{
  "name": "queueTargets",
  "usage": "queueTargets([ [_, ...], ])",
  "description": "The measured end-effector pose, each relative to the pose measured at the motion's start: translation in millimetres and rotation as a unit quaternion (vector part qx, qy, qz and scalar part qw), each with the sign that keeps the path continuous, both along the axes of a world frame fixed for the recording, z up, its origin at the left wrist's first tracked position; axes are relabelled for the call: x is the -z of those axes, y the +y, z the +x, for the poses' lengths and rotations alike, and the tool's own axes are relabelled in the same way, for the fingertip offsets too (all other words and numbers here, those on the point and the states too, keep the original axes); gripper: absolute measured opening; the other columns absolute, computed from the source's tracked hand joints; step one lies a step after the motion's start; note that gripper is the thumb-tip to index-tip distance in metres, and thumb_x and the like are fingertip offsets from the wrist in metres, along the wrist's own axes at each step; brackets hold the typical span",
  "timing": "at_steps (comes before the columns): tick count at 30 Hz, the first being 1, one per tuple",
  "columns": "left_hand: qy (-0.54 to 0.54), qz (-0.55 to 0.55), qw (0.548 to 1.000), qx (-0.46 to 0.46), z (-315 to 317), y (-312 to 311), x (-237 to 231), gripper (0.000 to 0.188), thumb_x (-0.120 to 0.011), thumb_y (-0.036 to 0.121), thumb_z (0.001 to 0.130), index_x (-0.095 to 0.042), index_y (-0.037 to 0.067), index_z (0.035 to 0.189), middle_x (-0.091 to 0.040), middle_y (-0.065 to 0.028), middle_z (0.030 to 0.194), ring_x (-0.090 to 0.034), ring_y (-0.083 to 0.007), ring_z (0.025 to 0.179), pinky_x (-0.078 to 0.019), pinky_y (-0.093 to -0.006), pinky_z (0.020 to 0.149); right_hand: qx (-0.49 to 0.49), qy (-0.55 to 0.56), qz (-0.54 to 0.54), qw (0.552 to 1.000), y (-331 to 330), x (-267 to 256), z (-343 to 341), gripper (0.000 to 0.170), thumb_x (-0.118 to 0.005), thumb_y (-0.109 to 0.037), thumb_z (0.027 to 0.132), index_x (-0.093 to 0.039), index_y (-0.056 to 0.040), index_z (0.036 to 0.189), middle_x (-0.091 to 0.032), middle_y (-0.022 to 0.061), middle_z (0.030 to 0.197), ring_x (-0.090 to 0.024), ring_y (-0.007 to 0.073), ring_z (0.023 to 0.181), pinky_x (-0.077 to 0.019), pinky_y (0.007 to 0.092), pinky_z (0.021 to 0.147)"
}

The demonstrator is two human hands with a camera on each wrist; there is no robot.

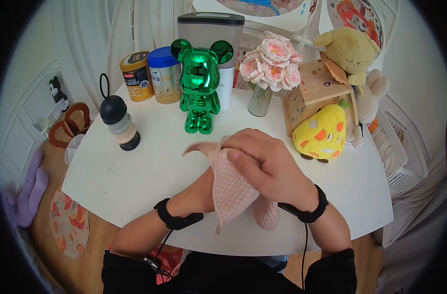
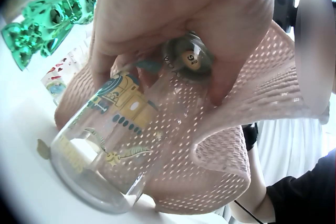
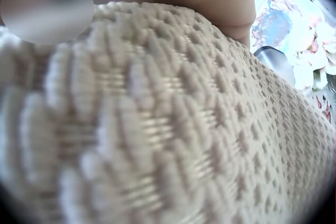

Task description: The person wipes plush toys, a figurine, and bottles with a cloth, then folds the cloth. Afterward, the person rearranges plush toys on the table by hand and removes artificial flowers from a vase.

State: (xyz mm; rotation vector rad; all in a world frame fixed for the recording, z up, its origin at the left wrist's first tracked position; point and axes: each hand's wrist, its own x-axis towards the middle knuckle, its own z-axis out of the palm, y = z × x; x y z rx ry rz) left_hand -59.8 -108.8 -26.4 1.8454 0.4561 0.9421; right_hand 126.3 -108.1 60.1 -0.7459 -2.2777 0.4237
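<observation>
Between the hands [image 1: 272,164] — pink cloth [image 1: 235,188]

From where I stand, both arms enter from the near side and converge at the centre. The left forearm [image 1: 140,235] is angled far and right; the right forearm [image 1: 335,228] is angled far and left. Black sleeves [image 1: 334,274] cover the upper portions; both forearms are bare. A black band [image 1: 317,205] encircles each wrist. The right hand [image 1: 267,164] is positioned back upward, fingers directed left and bent in a grip, fingertips concealed. Its thumb [image 1: 245,166] lies along the near side. The left hand [image 2: 184,8] is largely covered from above; its thumb and fingers are bent in an opposed grip.
</observation>
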Motion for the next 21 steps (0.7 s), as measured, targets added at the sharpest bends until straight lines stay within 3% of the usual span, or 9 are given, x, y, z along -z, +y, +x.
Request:
queueTargets([
  [3, -0.007, -0.131, 0.991, 0.023, 4.6, 0.1, -9.4, 0.079, -0.083, 0.018, 0.082, -0.04, 0.005, 0.147, -0.049, -0.0132, 0.143, -0.049, -0.025, 0.133, -0.0401, -0.0389, 0.111, -0.02, 0.036, -0.142, 0.989, 11.8, 5.4, 5.6, 0.025, -0.053, -0.016, 0.103, -0.068, 0.0012, 0.114, -0.067, 0.0127, 0.106, -0.065, 0.0239, 0.099, -0.0509, 0.0341, 0.087],
  [5, 0.006, -0.054, 0.998, -0.043, 4.8, -2.2, -6.4, 0.09, -0.086, 0.016, 0.08, -0.032, 0.003, 0.15, -0.048, -0.0122, 0.145, -0.046, -0.0219, 0.136, -0.0384, -0.0379, 0.114, -0.038, 0.238, -0.458, 0.856, 23.7, 22.0, 8.1, 0.036, -0.05, -0.027, 0.107, -0.067, 0.002, 0.118, -0.069, 0.009, 0.109, -0.066, 0.019, 0.098, -0.0516, 0.0324, 0.086],
  [9, -0.004, -0.036, 0.998, -0.056, 11.5, -4.2, -16.6, 0.097, -0.087, 0.01, 0.077, -0.027, 0.002, 0.152, -0.046, -0.0134, 0.146, -0.045, -0.0231, 0.138, -0.0363, -0.0377, 0.115, -0.067, 0.348, -0.514, 0.781, 14.9, 54.5, 7.2, 0.053, -0.036, -0.042, 0.111, -0.061, 0.0001, 0.131, -0.066, 0.0087, 0.121, -0.063, 0.0144, 0.106, -0.0507, 0.0307, 0.093],
  [12, 0.033, -0.05, 0.994, -0.086, 10.6, -8.7, -16.2, 0.097, -0.088, 0.007, 0.075, -0.027, 0.002, 0.151, -0.045, -0.0139, 0.147, -0.044, -0.0235, 0.139, -0.0363, -0.0379, 0.115, -0.031, 0.4, -0.564, 0.722, -5.0, 72.4, 11.0, 0.066, -0.028, -0.052, 0.11, -0.038, -0.0016, 0.152, -0.053, 0.0124, 0.141, -0.055, 0.0203, 0.129, -0.0419, 0.0354, 0.112],
  [16, 0.048, -0.017, 0.995, -0.081, 6.0, -5.8, -14.2, 0.092, -0.085, 0.013, 0.08, -0.03, 0.005, 0.153, -0.039, -0.0098, 0.152, -0.04, -0.0236, 0.142, -0.0341, -0.0387, 0.117, -0.033, 0.463, -0.379, 0.801, -27.6, 87.0, -8.2, 0.061, -0.034, -0.044, 0.11, -0.04, 0.0016, 0.15, -0.046, 0.0193, 0.147, -0.047, 0.0291, 0.134, -0.0363, 0.04, 0.114],
  [17, -0.003, -0.111, 0.991, -0.07, 6.8, -5.7, -11.2, 0.086, -0.082, 0.014, 0.083, -0.031, 0.005, 0.151, -0.043, -0.0117, 0.149, -0.042, -0.0243, 0.141, -0.0346, -0.0386, 0.117, 0.039, 0.363, -0.189, 0.912, -35.3, 77.7, -13.3, 0.062, -0.045, -0.04, 0.105, -0.038, 0.0026, 0.15, -0.043, 0.023, 0.148, -0.045, 0.0352, 0.134, -0.0347, 0.0437, 0.114],
  [18, -0.051, -0.204, 0.976, -0.058, 7.5, -5.6, -8.7, 0.081, -0.079, 0.016, 0.086, -0.032, 0.004, 0.15, -0.047, -0.0137, 0.145, -0.043, -0.0249, 0.14, -0.0351, -0.0385, 0.116, 0.109, 0.241, 0.014, 0.964, -41.6, 70.5, -15.4, 0.067, -0.057, -0.036, 0.101, -0.036, 0.0036, 0.15, -0.039, 0.0266, 0.15, -0.044, 0.0413, 0.135, -0.033, 0.0474, 0.115],
  [19, -0.048, -0.205, 0.976, -0.056, 7.8, -5.1, -6.5, 0.081, -0.079, 0.016, 0.086, -0.032, 0.004, 0.15, -0.047, -0.0137, 0.145, -0.043, -0.0249, 0.14, -0.0351, -0.0385, 0.116, 0.112, 0.243, 0.013, 0.964, -41.5, 65.6, -12.7, 0.067, -0.057, -0.036, 0.101, -0.036, 0.0036, 0.15, -0.039, 0.0266, 0.15, -0.044, 0.0413, 0.135, -0.033, 0.0474, 0.115],
  [21, -0.048, -0.203, 0.977, -0.053, 6.6, -2.7, -3.2, 0.08, -0.079, 0.017, 0.086, -0.033, 0.004, 0.15, -0.047, -0.0136, 0.145, -0.044, -0.0252, 0.14, -0.0352, -0.0386, 0.116, 0.13, 0.041, 0.109, 0.985, -32.9, 51.3, -5.3, 0.079, -0.072, -0.028, 0.088, -0.034, 0.0035, 0.149, -0.041, 0.0275, 0.145, -0.043, 0.0485, 0.13, -0.0353, 0.0521, 0.113],
])
